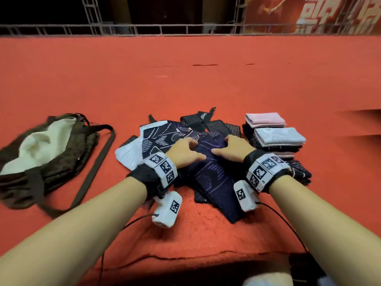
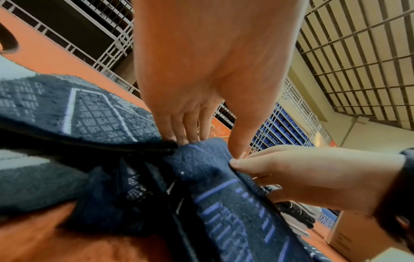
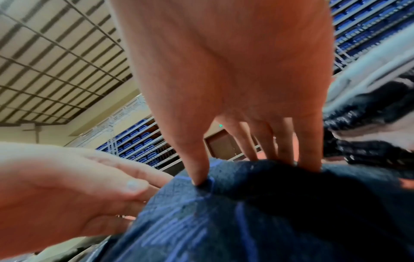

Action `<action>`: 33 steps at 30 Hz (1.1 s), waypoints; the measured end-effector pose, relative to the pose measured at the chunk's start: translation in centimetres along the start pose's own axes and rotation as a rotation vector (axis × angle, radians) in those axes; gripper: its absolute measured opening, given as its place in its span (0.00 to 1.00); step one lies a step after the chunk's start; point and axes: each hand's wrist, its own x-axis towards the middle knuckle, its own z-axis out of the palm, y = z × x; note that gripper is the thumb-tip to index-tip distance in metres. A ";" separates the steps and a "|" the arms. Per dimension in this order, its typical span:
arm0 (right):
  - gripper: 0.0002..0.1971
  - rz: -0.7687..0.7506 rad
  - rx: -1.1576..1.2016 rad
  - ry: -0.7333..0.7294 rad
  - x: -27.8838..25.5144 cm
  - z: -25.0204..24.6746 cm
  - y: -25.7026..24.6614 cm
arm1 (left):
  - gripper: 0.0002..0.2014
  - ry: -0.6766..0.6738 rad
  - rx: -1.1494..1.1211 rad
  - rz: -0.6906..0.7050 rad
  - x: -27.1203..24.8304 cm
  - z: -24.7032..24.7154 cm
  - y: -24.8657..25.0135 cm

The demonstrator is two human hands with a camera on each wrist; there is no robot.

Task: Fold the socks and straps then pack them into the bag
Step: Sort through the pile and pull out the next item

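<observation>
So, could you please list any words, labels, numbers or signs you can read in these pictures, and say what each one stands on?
No text can be read with confidence.
Red banner behind the railing: large white characters, cut off by the frame, not readable.
Wrist bands: black-and-white square code markers only, no words.
Folded strap: small pale label, too blurred to read.
Box in the left wrist view: print too blurred to read.
</observation>
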 end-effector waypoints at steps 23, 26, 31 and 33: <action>0.13 -0.129 0.903 -0.427 -6.8 6.1 -3.4 | 0.12 -0.186 -0.615 -0.314 -10.1 -5.1 -7.9; 0.18 -0.187 0.905 -0.309 -6.1 7.6 -4.0 | 0.17 -0.126 -0.747 -0.328 -10.0 -5.6 -9.3; 0.15 -0.197 0.956 -0.238 -5.8 9.0 -4.5 | 0.26 -0.226 -1.162 -0.368 -10.0 -6.7 -11.6; 0.15 -0.205 0.889 -0.250 -6.1 9.0 -4.5 | 0.34 -0.287 -0.993 -0.325 -9.7 -6.3 -11.8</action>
